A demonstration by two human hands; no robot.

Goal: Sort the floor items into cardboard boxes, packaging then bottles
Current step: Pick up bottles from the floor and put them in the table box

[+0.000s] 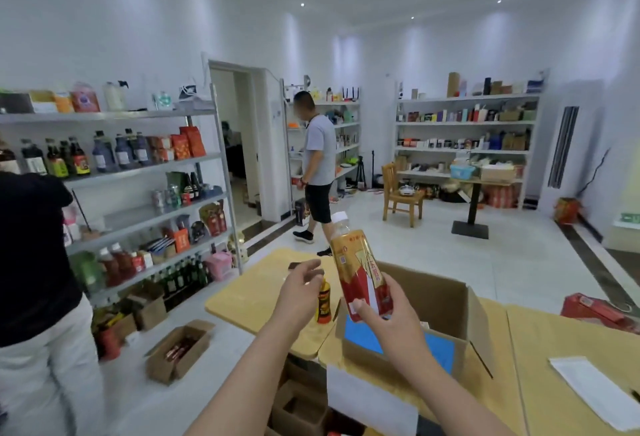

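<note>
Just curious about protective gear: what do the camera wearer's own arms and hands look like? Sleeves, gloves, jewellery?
The left forearm and right forearm are bare down to the picture's lower edge; no sleeve shows. The left hand and right hand wear no gloves. No watch, bracelet or ring is visible, and nothing is strapped or marked on either arm.

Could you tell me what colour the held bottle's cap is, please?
The cap of the bottle is white; head view shows it.
</note>
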